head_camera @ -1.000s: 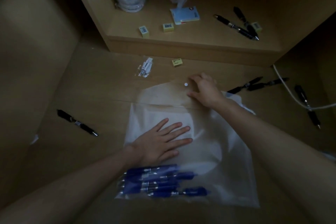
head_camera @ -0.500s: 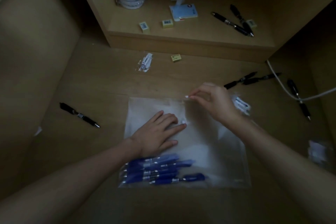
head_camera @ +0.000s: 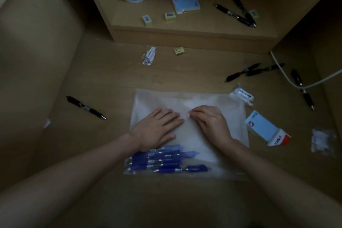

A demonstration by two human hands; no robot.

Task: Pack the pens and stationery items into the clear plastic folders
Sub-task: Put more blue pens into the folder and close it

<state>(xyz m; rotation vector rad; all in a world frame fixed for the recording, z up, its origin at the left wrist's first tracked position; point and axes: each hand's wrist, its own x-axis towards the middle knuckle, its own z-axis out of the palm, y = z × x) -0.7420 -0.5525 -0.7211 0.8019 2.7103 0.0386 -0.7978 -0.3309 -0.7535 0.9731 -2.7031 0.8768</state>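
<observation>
The clear plastic folder (head_camera: 218, 116) lies flat on the wooden desk (head_camera: 111, 79), with the blue pens (head_camera: 162, 159) inside its near edge. The left hand (head_camera: 157, 127) presses on it with straight fingers. The right hand (head_camera: 211, 122) pinches the white snap button (head_camera: 188, 114) with curled fingers.

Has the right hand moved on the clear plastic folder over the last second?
Yes. The right hand came from the folder's far flap edge toward the person, and now sits mid-folder beside the left hand, nearer the blue pens.
</observation>
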